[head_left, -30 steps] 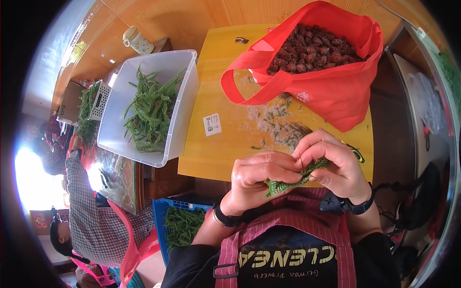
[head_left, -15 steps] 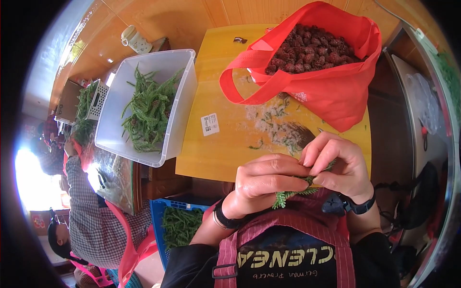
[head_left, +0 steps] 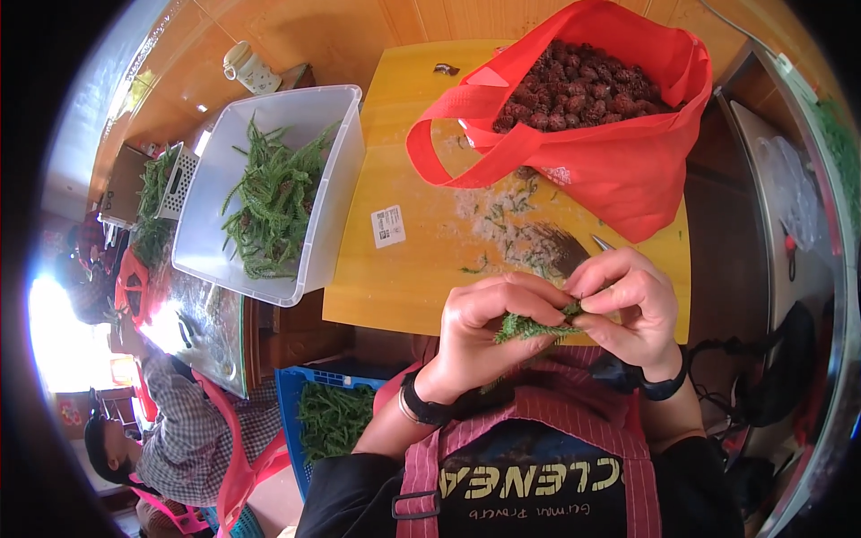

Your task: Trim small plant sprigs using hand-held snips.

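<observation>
Over the near edge of the yellow table (head_left: 413, 278), my left hand (head_left: 489, 327) is closed around a green artificial fir sprig (head_left: 534, 328), whose needled tip pokes out below the fingers. My right hand (head_left: 628, 300) pinches the sprig's other end, fingertips almost meeting those of the left. What lies between the fingertips is too small to make out. Just beyond my right hand a pointed metal tool tip (head_left: 601, 242) lies on the table, beside green scraps and pale dust (head_left: 511, 215). A red bag (head_left: 619, 179) full of brown pine cones (head_left: 583, 85) stands behind them.
A clear plastic bin (head_left: 314, 251) of green sprigs (head_left: 273, 197) stands at the left. Below the table is a blue crate (head_left: 291, 412) with more sprigs. Another person in a checked shirt (head_left: 193, 430) sits at far left, by a pink chair (head_left: 235, 439). A lidded jar (head_left: 251, 70) stands behind the bin.
The sprig has turned, its needled tip now higher and nearer my left fingers. Both hands stay together. The co-worker's arm at the left has come down.
</observation>
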Available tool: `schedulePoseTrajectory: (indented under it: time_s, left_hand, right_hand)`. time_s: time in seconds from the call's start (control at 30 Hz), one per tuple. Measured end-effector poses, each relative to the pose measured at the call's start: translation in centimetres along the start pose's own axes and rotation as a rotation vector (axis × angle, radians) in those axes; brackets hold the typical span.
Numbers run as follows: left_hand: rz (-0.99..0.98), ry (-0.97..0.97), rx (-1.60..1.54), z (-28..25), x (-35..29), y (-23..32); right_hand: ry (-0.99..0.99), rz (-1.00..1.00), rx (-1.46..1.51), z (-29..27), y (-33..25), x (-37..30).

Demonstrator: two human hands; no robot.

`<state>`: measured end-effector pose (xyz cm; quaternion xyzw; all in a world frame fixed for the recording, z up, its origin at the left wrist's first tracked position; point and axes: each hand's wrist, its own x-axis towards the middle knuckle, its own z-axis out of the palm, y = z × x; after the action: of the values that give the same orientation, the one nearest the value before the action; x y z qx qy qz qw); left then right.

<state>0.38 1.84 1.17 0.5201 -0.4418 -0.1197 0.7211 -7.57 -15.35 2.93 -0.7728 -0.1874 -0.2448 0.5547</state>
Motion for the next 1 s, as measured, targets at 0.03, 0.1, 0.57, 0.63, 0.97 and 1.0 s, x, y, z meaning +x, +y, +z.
schedulePoseTrajectory:
  time_s: [0.03,0.1,0.57,0.63,0.97,1.0]
  left_hand:
    - [0.0,0.001,0.0,0.0,0.0,0.0]
    - [-0.04,-0.007,0.012,0.1,0.0,-0.1]
    - [-0.342,0.001,-0.312,0.2,-0.1,-0.4]
    - [-0.343,0.046,-0.268,0.4,-0.2,-0.5]
    - [-0.346,0.085,-0.201,0.6,-0.1,-0.1]
    - [-0.325,0.063,-0.201,0.5,-0.1,-0.1]
  right_hand:
    - [-0.001,0.0,0.0,-0.2,0.0,-0.1]
    - [-0.031,-0.016,-0.049,-0.4,0.0,-0.2]
    - [-0.22,-0.009,-0.245,-2.3,-1.9,2.0]
    - [-0.249,0.038,-0.246,-2.5,-2.0,2.3]
    - [-0.351,0.002,-0.308,-3.0,-2.3,3.2]
    - [-0.336,0.001,-0.308,-3.0,-2.3,3.2]
